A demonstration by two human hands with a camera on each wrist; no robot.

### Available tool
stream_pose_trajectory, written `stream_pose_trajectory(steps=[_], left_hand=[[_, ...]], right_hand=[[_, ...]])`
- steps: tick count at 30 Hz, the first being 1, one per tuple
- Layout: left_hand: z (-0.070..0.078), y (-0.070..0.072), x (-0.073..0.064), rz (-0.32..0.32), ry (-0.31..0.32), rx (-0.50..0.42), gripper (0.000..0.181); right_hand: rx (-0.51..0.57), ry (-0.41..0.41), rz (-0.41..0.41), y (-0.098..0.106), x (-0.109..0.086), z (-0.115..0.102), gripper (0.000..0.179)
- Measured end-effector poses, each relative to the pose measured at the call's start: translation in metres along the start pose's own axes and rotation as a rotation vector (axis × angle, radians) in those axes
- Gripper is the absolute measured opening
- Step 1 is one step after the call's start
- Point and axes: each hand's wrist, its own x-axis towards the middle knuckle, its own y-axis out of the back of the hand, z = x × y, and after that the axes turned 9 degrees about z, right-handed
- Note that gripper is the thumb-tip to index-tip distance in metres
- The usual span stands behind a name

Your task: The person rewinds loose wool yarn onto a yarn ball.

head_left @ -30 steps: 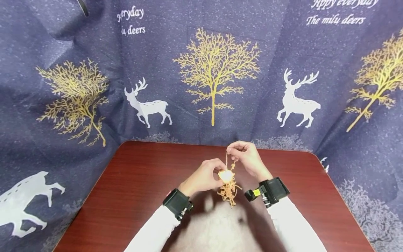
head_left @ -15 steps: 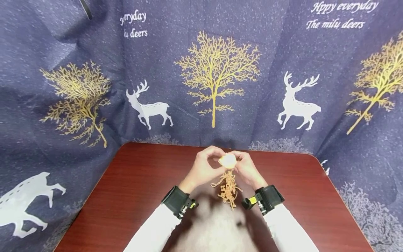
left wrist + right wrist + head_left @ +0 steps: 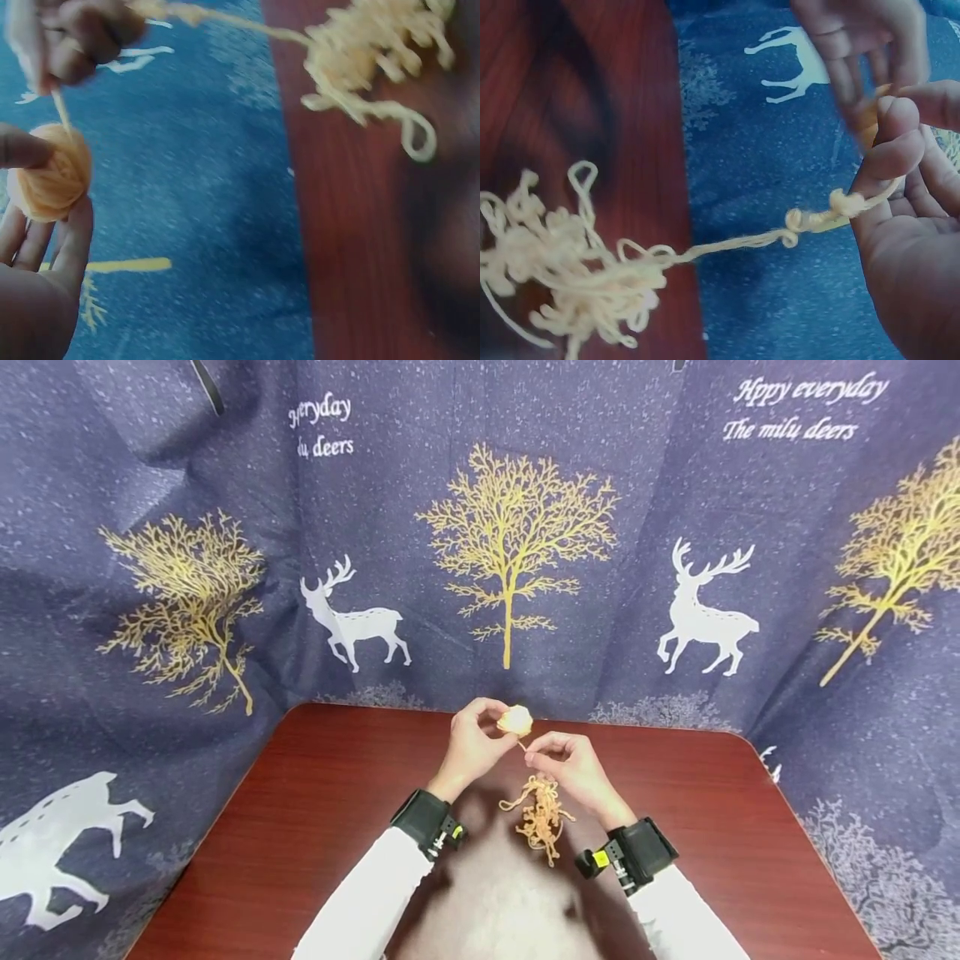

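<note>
A small ball of pale orange yarn (image 3: 56, 184) is gripped between the thumb and fingers of my left hand (image 3: 470, 747). From the ball a short strand (image 3: 61, 112) runs to my right hand (image 3: 573, 772), whose thumb and index finger pinch it just to the right and slightly lower. On the other side of the right hand the yarn (image 3: 742, 241) continues, kinked, to a loose tangled heap of yarn (image 3: 542, 817) nearer my body. In the right wrist view the ball is mostly hidden behind fingers.
Under the hands is a reddish-brown table (image 3: 330, 802) with rounded far corners. A dark blue curtain (image 3: 450, 677) printed with deer and trees hangs around it at the back and sides. Each wrist wears a black camera mount (image 3: 426, 821).
The left hand has moved up and left with the ball. The right hand, first raised with a taut strand, came to the ball and now stands apart, lower right, pinching yarn.
</note>
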Motion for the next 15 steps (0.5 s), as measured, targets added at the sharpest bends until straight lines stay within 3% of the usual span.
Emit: stream_pose_trajectory(steps=[3,7,11,15], left_hand=[[-0.012,0.001,-0.002,-0.059,0.01,0.105,0.036],[-0.023,0.003,-0.009,-0.21,0.026,0.219,0.034],[-0.028,0.005,-0.019,-0.345,0.053,0.242,0.033],[-0.023,0.005,-0.027,-0.42,0.084,0.173,0.032]], right_hand=[[-0.027,0.014,0.003,0.002,0.002,-0.004,0.011],[0.007,0.02,0.012,0.008,0.008,-0.012,0.014],[0.188,-0.008,0.008,0.012,0.015,-0.015,0.015],[0.426,-0.062,0.0,0.015,0.024,-0.012,0.007]])
